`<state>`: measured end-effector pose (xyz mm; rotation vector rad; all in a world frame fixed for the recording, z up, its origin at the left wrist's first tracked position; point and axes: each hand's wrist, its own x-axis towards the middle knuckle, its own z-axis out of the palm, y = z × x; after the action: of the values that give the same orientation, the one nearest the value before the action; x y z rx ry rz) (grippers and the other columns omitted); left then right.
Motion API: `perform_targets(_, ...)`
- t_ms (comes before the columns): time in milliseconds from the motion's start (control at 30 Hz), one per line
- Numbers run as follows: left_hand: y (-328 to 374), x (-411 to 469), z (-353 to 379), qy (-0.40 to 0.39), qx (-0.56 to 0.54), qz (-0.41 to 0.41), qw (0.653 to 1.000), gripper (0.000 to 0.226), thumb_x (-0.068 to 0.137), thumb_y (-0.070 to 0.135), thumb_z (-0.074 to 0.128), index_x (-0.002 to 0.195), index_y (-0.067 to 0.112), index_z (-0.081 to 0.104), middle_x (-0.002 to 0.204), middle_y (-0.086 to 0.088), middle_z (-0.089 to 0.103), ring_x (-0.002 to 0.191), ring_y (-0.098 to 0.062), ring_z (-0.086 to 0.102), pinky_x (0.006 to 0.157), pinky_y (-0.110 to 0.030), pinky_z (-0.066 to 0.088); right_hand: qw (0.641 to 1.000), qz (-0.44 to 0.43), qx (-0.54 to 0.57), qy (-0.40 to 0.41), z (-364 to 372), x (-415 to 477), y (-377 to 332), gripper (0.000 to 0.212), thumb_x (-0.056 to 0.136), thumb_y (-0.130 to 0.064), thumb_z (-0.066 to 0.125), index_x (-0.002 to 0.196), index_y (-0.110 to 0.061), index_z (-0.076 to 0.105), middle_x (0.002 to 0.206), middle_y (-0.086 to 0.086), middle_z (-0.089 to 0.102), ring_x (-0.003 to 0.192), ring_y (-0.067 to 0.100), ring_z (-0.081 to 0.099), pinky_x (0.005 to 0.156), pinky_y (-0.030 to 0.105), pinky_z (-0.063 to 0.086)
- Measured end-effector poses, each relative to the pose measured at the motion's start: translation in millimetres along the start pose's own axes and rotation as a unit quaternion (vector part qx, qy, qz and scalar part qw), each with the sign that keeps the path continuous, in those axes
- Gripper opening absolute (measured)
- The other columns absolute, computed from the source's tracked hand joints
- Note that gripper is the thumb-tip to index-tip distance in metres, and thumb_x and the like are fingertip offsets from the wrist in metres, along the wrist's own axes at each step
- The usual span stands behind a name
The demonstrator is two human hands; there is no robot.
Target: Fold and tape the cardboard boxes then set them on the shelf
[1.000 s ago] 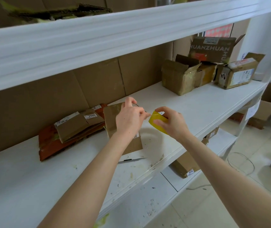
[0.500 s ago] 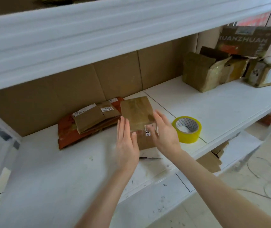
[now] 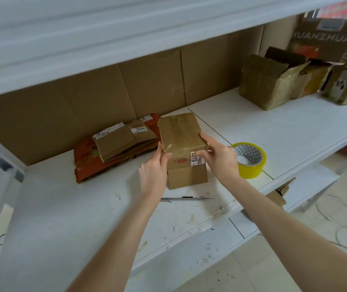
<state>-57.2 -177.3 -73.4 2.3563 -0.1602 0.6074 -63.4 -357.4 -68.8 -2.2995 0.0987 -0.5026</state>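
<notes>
- Box (image 3: pixel 182 131): small, taped across the top, apparently resting on the shelf (image 3: pixel 284 127) just left of the tape roll (image 3: pixel 250 161).
- Left hand (image 3: pixel 152 175): thumb and fingers clasp the box's left edge.
- Right hand (image 3: pixel 218 159): fingers curled over the right edge, nearest the tape roll.
- Flattened boxes (image 3: pixel 115 144): stacked farther left of the tape roll.
- Risk, as judged: the tape looks wrinkled, and uneven pressing could leave it lifting.

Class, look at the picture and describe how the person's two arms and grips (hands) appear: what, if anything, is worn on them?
The left arm and right arm are bare to the frame edge, with no sleeves showing. The left grip and right grip wear no gloves; no ring, watch or bracelet is visible.
</notes>
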Motion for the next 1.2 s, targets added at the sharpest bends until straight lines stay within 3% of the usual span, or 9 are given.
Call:
perform_targets(133,-4,-3,8,-0.012,-0.074,-0.050,0.996,0.037,0.102,0.023,0.038,0.138,0.021,0.048,0.080,-0.003,0.067,0.060,-0.012,0.047,0.054,-0.025,0.034,0.998,-0.015,0.059,-0.013,2,-3,13,0.048,0.096,-0.023,0.056,0.141,-0.034,0.044,0.088,0.011,0.071,0.080,0.028,0.067,0.083,0.045,0.053)
perform_targets(267,7,-6,5,-0.039,-0.189,-0.130,0.972,0.040,0.105,0.026,0.029,0.142,0.025,0.043,0.126,0.006,0.060,0.103,-0.002,0.054,0.086,-0.018,0.040,0.988,0.025,0.141,-0.064,-6,-4,19,0.042,0.102,-0.016,0.043,0.140,-0.034,0.046,0.102,0.005,0.070,0.093,0.021,0.068,0.088,0.038,0.055)
perform_targets(400,24,8,3,-0.020,-0.170,-0.130,0.977,0.052,0.098,0.043,0.042,0.144,0.019,0.041,0.144,0.001,0.046,0.129,-0.012,0.044,0.102,-0.024,0.030,0.993,0.036,0.105,-0.037,-13,6,3,0.041,0.091,-0.056,0.049,0.124,-0.035,0.060,0.101,-0.006,0.070,0.086,0.011,0.064,0.075,0.034,0.054)
perform_targets(500,28,23,0,-0.027,-0.168,-0.162,0.972,0.043,0.097,0.032,0.049,0.138,0.020,0.049,0.130,-0.006,0.056,0.113,-0.016,0.055,0.093,-0.028,0.039,0.996,0.060,0.060,-0.029,-12,12,-7,0.040,0.081,-0.061,0.061,0.110,-0.033,0.060,0.089,-0.005,0.067,0.081,0.014,0.062,0.071,0.035,0.053)
perform_targets(633,18,22,-5,-0.016,-0.232,-0.180,0.956,0.036,0.101,0.023,0.042,0.135,0.022,0.054,0.071,0.006,0.048,0.060,-0.008,0.046,0.069,-0.028,0.038,0.972,0.085,0.210,-0.061,-17,10,4,0.015,0.096,-0.025,0.055,0.106,-0.024,0.066,0.086,-0.003,0.069,0.079,0.015,0.066,0.073,0.035,0.058)
perform_targets(700,15,12,-8,-0.013,-0.236,-0.144,0.961,0.036,0.101,0.026,0.043,0.136,0.026,0.051,0.076,0.010,0.055,0.071,-0.010,0.053,0.073,-0.028,0.042,0.956,0.075,0.264,-0.108,-24,7,14,0.025,0.093,-0.018,0.061,0.117,-0.024,0.064,0.092,-0.005,0.070,0.081,0.009,0.068,0.073,0.024,0.057)
perform_targets(833,14,-9,-3,-0.083,-0.154,-0.081,0.981,0.077,0.082,0.048,0.066,0.148,0.034,0.028,0.136,-0.001,0.056,0.120,-0.018,0.055,0.100,-0.038,0.046,0.978,0.043,0.176,-0.101,-22,2,14,0.054,0.078,-0.015,0.079,0.126,-0.030,0.060,0.096,-0.007,0.070,0.084,0.001,0.067,0.075,0.018,0.053)
perform_targets(1000,15,-2,-4,-0.037,-0.061,-0.069,0.995,0.069,0.084,0.042,0.067,0.145,0.032,0.036,0.071,-0.002,0.058,0.071,-0.023,0.056,0.067,-0.031,0.046,0.975,0.051,0.201,-0.078,-20,1,11,0.042,0.094,0.003,0.054,0.129,-0.018,0.061,0.091,0.008,0.070,0.083,0.015,0.070,0.067,0.016,0.056)
perform_targets(1200,16,-7,-3,-0.025,-0.084,-0.091,0.992,0.043,0.103,0.026,0.034,0.146,0.025,0.036,0.059,0.002,0.040,0.059,-0.015,0.041,0.060,-0.031,0.035,0.982,0.076,0.171,-0.013,-7,-8,2,0.033,0.097,-0.003,0.050,0.122,-0.018,0.067,0.088,0.007,0.073,0.079,0.018,0.071,0.076,0.033,0.059)
